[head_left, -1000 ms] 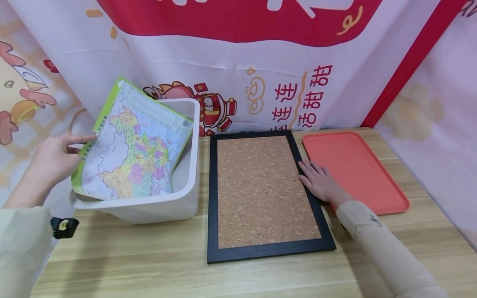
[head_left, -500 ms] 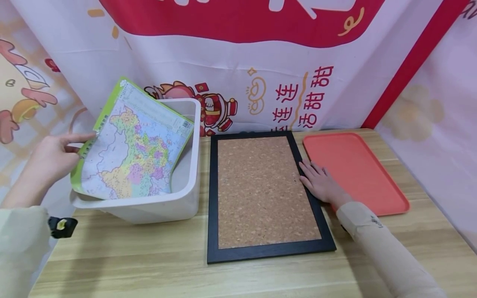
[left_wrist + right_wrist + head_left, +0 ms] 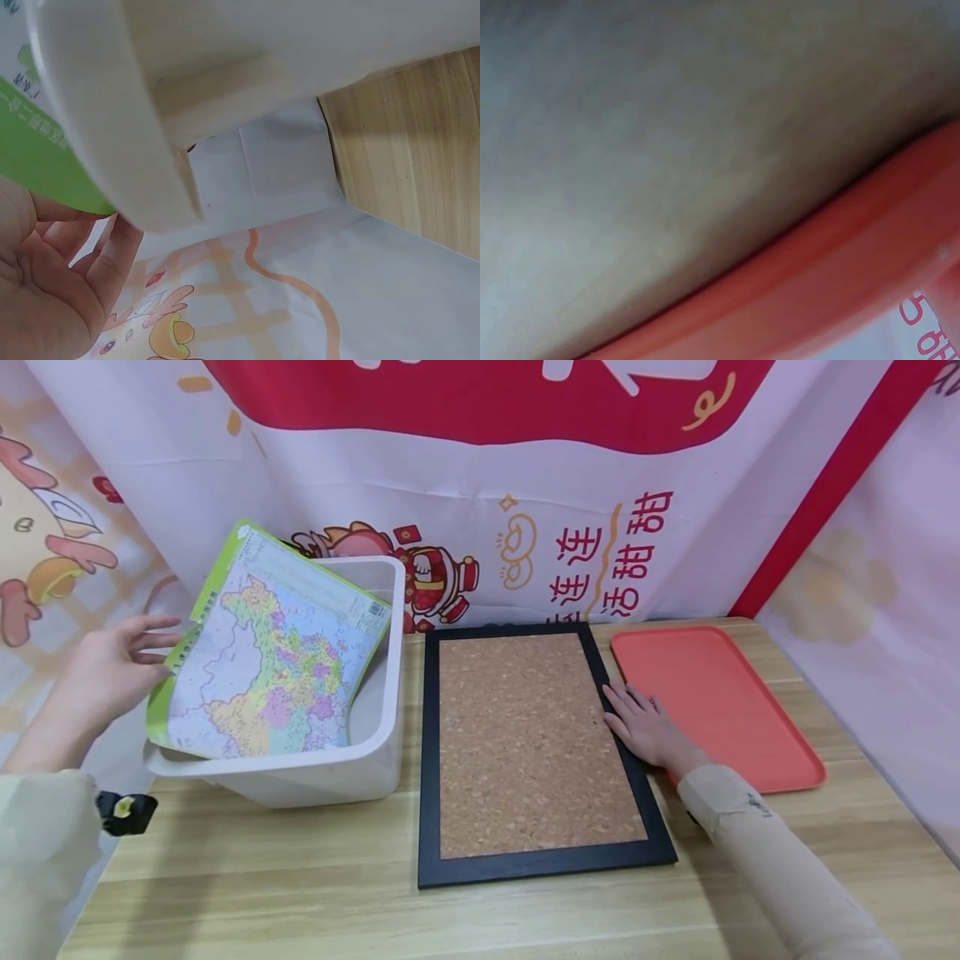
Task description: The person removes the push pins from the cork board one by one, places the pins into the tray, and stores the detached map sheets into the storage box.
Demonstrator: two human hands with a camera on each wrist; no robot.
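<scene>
A map sheet (image 3: pixel 277 660) with a green border leans inside a white plastic bin (image 3: pixel 307 770) on the left, its upper corner sticking out past the rim. My left hand (image 3: pixel 112 670) is at the map's left edge, fingers loosely bent and not pinching it. In the left wrist view the fingers (image 3: pixel 112 262) lie close to the green border and the bin's rim; contact is hard to tell. My right hand (image 3: pixel 643 727) rests with extended fingers on the right side of a black-framed cork board (image 3: pixel 536 743). Skin and a red edge fill the right wrist view.
A red tray (image 3: pixel 727 702) lies right of the cork board, partly under the right forearm. All stands on a wood-grain table (image 3: pixel 375 910). A printed cloth (image 3: pixel 465 477) hangs behind the table, and more cloth hangs at both sides.
My left hand's fingers have let go of the map's edge and drawn slightly left. The map's upper corner has dropped a little. My right hand stays where it was.
</scene>
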